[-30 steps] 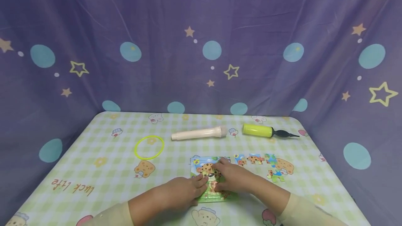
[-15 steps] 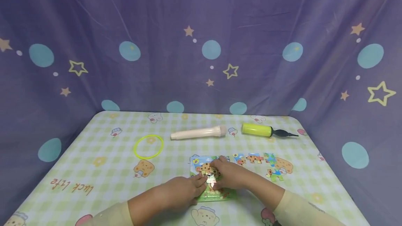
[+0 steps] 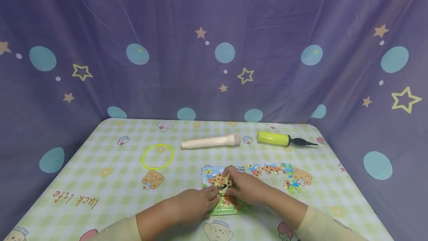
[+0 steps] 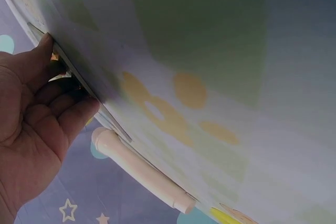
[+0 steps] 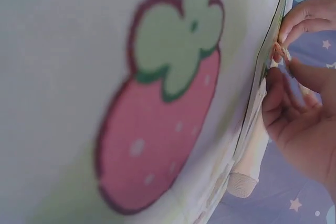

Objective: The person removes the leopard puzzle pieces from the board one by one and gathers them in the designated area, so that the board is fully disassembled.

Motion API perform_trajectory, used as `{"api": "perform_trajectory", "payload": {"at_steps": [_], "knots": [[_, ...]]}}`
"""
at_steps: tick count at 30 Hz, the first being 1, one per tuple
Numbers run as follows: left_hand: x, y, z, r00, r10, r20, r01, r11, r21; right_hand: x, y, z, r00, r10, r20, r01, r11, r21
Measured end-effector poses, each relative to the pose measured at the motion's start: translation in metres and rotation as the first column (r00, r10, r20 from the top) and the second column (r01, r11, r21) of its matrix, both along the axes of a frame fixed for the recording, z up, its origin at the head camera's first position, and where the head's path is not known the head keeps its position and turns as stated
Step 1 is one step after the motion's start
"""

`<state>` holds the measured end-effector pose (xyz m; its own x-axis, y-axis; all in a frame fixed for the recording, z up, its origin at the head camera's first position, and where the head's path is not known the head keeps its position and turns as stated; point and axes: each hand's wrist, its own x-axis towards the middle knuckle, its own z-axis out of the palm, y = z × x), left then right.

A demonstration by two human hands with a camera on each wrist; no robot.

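Note:
A colourful puzzle board [image 3: 210,170] lies flat near the table's front edge. My left hand [image 3: 195,203] rests on the board's left side with its fingers laid out straight; the left wrist view shows that hand [image 4: 37,129] touching the board's thin edge [image 4: 79,80]. From the right, my right hand [image 3: 245,188] reaches over the board and pinches a leopard-face puzzle piece [image 3: 222,182] between thumb and fingertips. In the right wrist view its fingers [image 5: 304,24] curl at the board's edge. Much of the board is hidden under both hands.
Several loose puzzle pieces [image 3: 277,170] lie right of the board. Farther back are a cream tube [image 3: 210,142], a yellow hand pump [image 3: 274,138] with a black nozzle, and a yellow ring [image 3: 158,156]. The checked table [image 3: 110,181] is enclosed by purple curtains.
My right hand's fingers have drawn in and the leopard-face piece has shifted slightly toward the board's far side. The left hand has stayed in place.

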<state>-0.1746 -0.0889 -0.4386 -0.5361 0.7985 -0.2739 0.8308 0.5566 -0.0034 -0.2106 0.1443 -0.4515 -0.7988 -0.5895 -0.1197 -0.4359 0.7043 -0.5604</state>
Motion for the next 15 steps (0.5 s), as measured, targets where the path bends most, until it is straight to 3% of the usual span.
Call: {"api": "perform_trajectory", "payload": {"at_steps": [7, 15], "knots": [[0.000, -0.001, -0.001, 1.000, 0.000, 0.015, 0.000, 1.000, 0.015, -0.002, 0.008, 0.012, 0.998, 0.051, 0.025, -0.048, 0.992, -0.112], [0.000, -0.002, -0.002, 1.000, 0.006, 0.015, -0.006, 1.000, 0.016, -0.012, 0.048, 0.035, 0.989, -0.021, 0.147, 0.062, 0.959, -0.275]]}}
